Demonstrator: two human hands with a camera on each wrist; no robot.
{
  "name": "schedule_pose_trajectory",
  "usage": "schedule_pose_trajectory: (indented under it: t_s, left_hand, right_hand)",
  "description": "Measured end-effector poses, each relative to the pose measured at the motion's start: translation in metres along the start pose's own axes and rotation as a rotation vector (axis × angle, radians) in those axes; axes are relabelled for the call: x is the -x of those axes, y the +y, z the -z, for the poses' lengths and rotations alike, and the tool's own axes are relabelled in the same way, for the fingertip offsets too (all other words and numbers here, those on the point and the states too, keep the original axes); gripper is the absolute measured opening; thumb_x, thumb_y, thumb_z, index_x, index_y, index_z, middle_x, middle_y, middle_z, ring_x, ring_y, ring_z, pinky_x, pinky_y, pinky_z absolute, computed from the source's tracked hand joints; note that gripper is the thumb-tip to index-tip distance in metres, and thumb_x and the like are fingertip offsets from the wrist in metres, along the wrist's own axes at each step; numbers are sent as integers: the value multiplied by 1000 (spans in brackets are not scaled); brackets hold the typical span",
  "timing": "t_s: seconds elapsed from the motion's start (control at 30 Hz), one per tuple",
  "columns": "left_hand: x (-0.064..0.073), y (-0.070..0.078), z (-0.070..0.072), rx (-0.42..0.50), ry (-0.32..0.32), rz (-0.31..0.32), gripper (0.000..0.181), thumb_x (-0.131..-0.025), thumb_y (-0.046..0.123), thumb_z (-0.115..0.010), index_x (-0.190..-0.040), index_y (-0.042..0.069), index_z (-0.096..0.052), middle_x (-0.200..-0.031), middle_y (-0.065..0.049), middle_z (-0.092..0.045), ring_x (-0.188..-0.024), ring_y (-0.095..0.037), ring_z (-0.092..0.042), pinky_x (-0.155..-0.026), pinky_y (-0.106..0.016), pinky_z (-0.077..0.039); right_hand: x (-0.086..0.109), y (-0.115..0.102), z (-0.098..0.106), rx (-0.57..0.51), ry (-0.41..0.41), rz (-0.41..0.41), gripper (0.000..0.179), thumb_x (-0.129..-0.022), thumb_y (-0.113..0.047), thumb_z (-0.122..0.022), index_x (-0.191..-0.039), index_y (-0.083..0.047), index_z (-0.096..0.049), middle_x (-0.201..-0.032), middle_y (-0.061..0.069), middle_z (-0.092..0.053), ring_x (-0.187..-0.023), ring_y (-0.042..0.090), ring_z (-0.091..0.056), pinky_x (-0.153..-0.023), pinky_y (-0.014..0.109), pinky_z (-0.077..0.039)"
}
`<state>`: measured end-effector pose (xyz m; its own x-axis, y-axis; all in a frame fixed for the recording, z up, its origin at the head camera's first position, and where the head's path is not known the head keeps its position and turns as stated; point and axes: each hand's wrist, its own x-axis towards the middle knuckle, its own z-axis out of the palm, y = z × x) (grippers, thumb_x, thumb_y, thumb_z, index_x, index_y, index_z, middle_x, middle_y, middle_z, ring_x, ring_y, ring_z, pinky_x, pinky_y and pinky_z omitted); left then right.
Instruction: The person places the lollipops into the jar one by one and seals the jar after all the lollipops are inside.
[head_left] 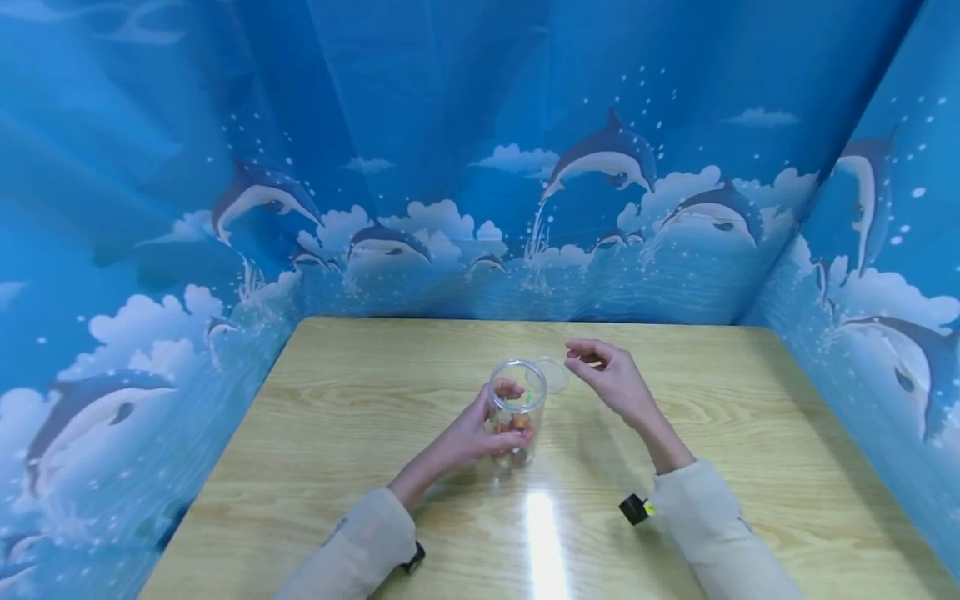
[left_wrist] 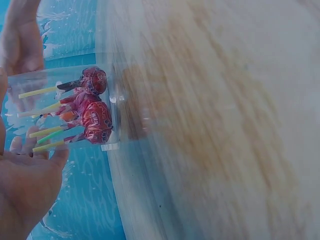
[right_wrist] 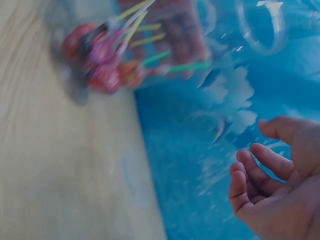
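Note:
A clear, open-topped plastic jar (head_left: 534, 421) stands mid-table, gripped around its side by my left hand (head_left: 480, 429). Inside are several lollipops (left_wrist: 95, 117) in red and pink wrappers, heads at the bottom and yellow, green and white sticks pointing up toward the mouth. To the right of the jar's rim, my right hand (head_left: 611, 379) hovers with loosely bent fingers (right_wrist: 260, 175) and nothing between them. Behind the jar lies a round clear lid (head_left: 553, 375), partly hidden by the rim and close to the right fingertips.
The light wood-grain table (head_left: 337, 417) fills the lower part of the head view. Blue dolphin-print curtains (head_left: 450, 167) hang along its back and both sides. A black wrist device (head_left: 635, 508) sticks out by the right sleeve.

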<state>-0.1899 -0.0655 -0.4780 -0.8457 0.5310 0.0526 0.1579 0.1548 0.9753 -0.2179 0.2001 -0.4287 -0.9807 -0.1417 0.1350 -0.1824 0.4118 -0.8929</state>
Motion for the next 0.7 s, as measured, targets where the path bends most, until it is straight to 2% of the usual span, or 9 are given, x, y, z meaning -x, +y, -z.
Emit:
schedule_pose_trajectory:
  t_s: [0.23, 0.37, 0.57, 0.7]
  left_hand:
    - [2, 1, 0, -20, 6, 7, 69, -90, 16, -82, -146, 13, -41, -151, -11, -49, -136, -32, -51, -118, -59, -31]
    - [3, 2, -1, -28, 12, 22, 69, -90, 19, -82, -146, 15, -42, -151, -8, -50, -137, -32, -49, -118, -59, -31]
    - [2, 3, 0, -36, 19, 27, 68, -89, 19, -83, -145, 17, -42, -151, -6, -50, -136, -31, -50, -118, -59, -32]
    - [2, 2, 0, -40, 16, 36, 68, -89, 22, -83, -144, 19, -42, -150, -5, -49, -136, -29, -50, -118, -58, -31]
  right_hand:
    - [-12, 36, -8, 51, -30, -8, 54, -99, -20, -71, -143, 7, -54, -135, 28, -61, -118, 36, -58, -97, 42, -52]
    - [-14, 47, -13, 58, -60, -10, 61, -97, -18, -74, -145, 9, -49, -139, 29, -57, -124, 42, -55, -101, 52, -51]
    - [-19, 59, -18, 88, -100, -17, 67, -97, -19, -74, -149, 10, -43, -144, 31, -51, -128, 48, -51, -102, 58, -50]
    - [-27, 68, -23, 132, -121, -42, 71, -95, -18, -75, -151, 10, -40, -146, 32, -48, -131, 50, -48, -106, 60, -45]
